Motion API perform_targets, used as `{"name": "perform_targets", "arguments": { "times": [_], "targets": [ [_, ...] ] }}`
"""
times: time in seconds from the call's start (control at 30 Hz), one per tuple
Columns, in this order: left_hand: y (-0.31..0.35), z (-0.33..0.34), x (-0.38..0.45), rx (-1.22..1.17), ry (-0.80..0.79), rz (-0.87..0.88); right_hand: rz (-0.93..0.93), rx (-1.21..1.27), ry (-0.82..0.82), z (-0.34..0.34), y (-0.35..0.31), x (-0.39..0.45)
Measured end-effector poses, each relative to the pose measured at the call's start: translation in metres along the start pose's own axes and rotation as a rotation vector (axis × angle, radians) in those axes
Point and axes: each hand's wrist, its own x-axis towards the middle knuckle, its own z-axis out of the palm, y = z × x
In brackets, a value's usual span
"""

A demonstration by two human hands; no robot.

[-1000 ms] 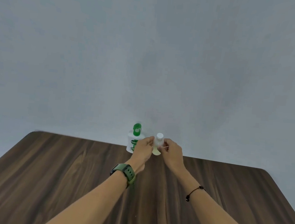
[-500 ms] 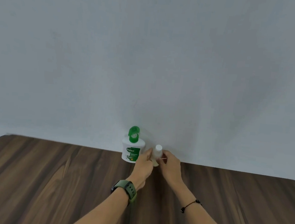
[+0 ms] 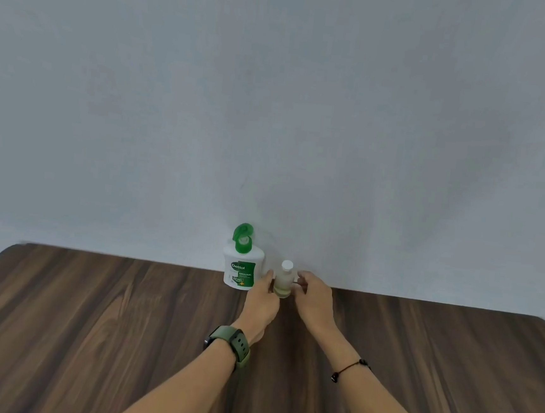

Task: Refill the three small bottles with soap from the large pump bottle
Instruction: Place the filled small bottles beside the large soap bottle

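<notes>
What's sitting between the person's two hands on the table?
In the head view, a small bottle with a white cap stands upright between the left hand and right hand, beside the large soap bottle.

White soap bottle [image 3: 241, 271] with green cap, dark wood-grain table [image 3: 89, 322], olive-green watch [image 3: 231, 344]
</notes>
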Motion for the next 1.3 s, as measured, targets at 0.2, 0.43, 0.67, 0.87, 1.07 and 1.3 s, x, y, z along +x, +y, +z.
{"name": "perform_targets", "arguments": {
  "times": [0.2, 0.43, 0.67, 0.87, 1.07, 1.3],
  "targets": [
    [0.039, -0.01, -0.054, 0.016, 0.025, 0.063, -0.022, 0.022, 0.038, -0.044, -0.035, -0.037],
    [0.105, -0.027, -0.147, 0.029, 0.063, 0.242, -0.127, 0.072, 0.091, -0.103, -0.096, -0.099],
    [0.124, -0.038, -0.241, 0.004, 0.128, 0.376, -0.264, 0.134, 0.154, -0.143, -0.134, -0.173],
    [0.104, -0.036, -0.325, -0.058, 0.18, 0.413, -0.335, 0.185, 0.169, -0.163, -0.135, -0.248],
    [0.047, -0.039, -0.405, -0.16, 0.248, 0.389, -0.335, 0.248, 0.058, -0.15, -0.108, -0.33],
    [-0.05, -0.058, -0.451, -0.16, 0.363, 0.229, -0.189, 0.219, -0.104, -0.092, -0.052, -0.397]
  ]
}}
